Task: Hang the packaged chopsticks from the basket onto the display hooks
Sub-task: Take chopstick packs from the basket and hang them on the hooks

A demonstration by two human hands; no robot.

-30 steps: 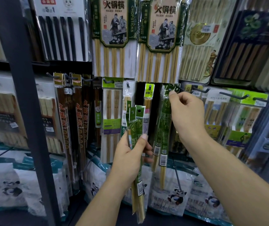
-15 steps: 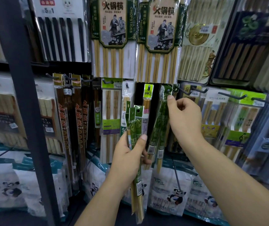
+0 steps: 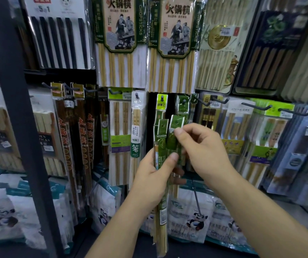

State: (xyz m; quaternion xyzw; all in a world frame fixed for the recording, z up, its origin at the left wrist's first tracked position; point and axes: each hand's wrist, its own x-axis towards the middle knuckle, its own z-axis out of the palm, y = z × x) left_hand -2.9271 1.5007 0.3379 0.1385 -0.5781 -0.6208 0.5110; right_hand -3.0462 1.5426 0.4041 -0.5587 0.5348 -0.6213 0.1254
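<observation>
My left hand (image 3: pixel 154 179) grips a bundle of green-packaged bamboo chopsticks (image 3: pixel 161 211), held upright in front of the display. My right hand (image 3: pixel 200 151) pinches the top of one green pack (image 3: pixel 175 125) in that bundle, just below its hang hole. Behind them, a matching green pack (image 3: pixel 183 105) hangs on a dark display hook (image 3: pixel 184 101). The basket is out of view.
A black shelf post (image 3: pixel 19 127) stands at the left. Other chopstick packs fill hooks all around: brown ones (image 3: pixel 82 138) at the left, large hot-pot packs (image 3: pixel 119 43) above, more at the right. Panda-printed bags (image 3: pixel 190 216) hang below. An empty-tipped hook (image 3: pixel 255 107) juts out at the right.
My right hand left the green pack hanging on the hook and came down and left to the bundle in my left hand, now pinching the top of one pack.
</observation>
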